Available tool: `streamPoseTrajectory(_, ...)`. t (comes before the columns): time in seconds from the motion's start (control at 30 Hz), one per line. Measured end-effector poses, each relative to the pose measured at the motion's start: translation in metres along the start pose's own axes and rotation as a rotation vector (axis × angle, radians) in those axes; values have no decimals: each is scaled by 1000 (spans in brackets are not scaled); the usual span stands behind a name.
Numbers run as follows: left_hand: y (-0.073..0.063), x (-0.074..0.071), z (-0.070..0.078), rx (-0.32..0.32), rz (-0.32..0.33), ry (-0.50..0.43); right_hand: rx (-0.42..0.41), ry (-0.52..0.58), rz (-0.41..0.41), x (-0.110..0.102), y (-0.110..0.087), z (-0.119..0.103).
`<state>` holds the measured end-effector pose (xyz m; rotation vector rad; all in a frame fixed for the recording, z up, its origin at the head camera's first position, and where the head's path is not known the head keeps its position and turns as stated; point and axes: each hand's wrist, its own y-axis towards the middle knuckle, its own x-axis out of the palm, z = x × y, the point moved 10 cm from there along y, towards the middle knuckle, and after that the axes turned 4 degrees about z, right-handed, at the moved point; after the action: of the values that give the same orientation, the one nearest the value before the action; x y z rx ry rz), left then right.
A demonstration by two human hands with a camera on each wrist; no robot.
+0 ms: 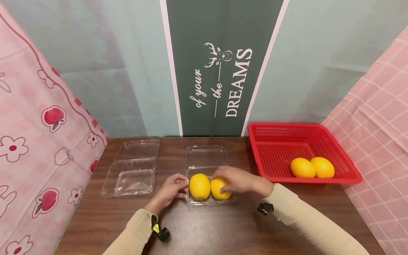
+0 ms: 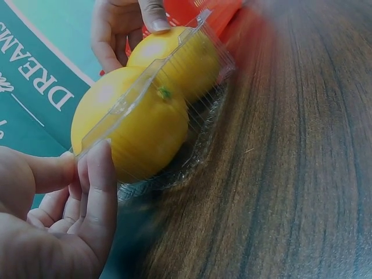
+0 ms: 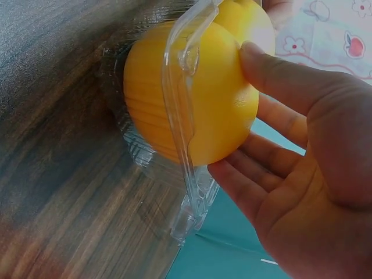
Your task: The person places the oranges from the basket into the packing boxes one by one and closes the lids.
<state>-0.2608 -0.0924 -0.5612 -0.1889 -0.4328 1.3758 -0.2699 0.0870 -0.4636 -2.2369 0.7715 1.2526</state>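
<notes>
A clear plastic clamshell box (image 1: 210, 202) lies on the table with its lid folded back. Two round yellow citrus fruits sit side by side in its base. My left hand (image 1: 173, 189) pinches the box's left rim between thumb and fingers, beside the left fruit (image 1: 199, 186). From above and the right, my right hand (image 1: 236, 179) holds the right fruit (image 3: 192, 93). Its thumb rests on the near side of that fruit, and the other fingers lie round the far side. The lower parts of both fruits show through the clear wall in the wrist views.
A second clear clamshell box (image 1: 129, 177) stands open at the left of the wooden table (image 1: 204, 230). At the back right, a red plastic basket (image 1: 274, 156) holds two more yellow fruits (image 1: 312, 168). Printed cloths hang behind and at both sides.
</notes>
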Motion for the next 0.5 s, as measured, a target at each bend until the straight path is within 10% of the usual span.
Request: streamPoseTrajectory(0.5, 0, -1, 0, 2, 5, 0, -10, 31, 9, -1, -1, -2)
